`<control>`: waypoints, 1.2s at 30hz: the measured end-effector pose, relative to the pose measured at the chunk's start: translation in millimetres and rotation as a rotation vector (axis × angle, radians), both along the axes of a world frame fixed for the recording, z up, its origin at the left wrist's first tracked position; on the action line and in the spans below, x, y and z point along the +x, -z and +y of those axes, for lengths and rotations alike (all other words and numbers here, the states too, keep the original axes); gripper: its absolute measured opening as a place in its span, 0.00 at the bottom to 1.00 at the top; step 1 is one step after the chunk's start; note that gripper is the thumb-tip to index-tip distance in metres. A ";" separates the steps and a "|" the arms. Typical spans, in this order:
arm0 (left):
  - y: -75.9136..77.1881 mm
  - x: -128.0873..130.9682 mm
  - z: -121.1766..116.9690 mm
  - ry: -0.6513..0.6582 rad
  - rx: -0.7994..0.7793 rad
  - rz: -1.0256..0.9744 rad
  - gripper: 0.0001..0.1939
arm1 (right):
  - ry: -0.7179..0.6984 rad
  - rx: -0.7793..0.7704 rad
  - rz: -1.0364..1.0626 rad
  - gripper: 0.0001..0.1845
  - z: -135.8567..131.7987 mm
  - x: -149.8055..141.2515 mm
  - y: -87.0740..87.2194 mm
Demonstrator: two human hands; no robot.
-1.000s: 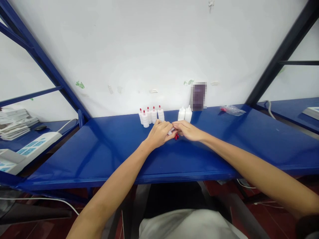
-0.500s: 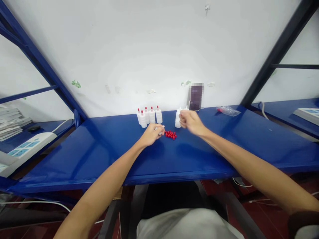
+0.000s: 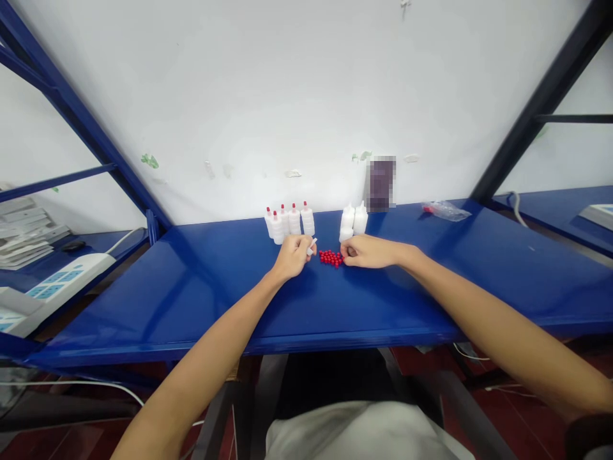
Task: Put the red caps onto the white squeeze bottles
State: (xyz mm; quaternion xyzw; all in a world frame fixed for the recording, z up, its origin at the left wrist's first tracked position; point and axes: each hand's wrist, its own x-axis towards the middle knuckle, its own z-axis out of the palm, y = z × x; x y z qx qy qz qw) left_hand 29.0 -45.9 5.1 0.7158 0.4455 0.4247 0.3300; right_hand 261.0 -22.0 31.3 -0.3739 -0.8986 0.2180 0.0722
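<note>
My left hand (image 3: 293, 254) is closed round a small white bottle whose tip (image 3: 312, 243) pokes out to the right. My right hand (image 3: 368, 250) rests on the blue table (image 3: 201, 287), fingers pinched at the right edge of a small heap of red caps (image 3: 330, 257). Behind my left hand stands a group of several white bottles with red caps (image 3: 289, 221). Behind my right hand stand a few white bottles without caps (image 3: 353, 220).
A dark blurred object (image 3: 381, 184) leans against the white wall. A clear plastic bag (image 3: 446, 210) lies at the back right. White devices (image 3: 48, 287) and a stack of flat items (image 3: 23, 233) sit on the left bench. Blue frame struts rise on both sides.
My right hand came down from the uncapped bottles to the heap of red caps. My left hand stayed put with the white bottle in it.
</note>
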 end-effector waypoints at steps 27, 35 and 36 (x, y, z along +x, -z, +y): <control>-5.2 -1.2 2.6 -0.119 0.224 0.225 0.36 | 0.614 0.486 0.320 0.16 21.1 2.7 5.1; -6.7 2.8 -1.2 -0.078 0.234 0.185 0.35 | 0.439 0.508 0.362 0.15 2.0 -9.5 -0.3; -7.3 3.9 -3.2 -0.074 0.239 0.182 0.34 | 0.335 0.484 0.373 0.15 -3.8 -13.4 -0.3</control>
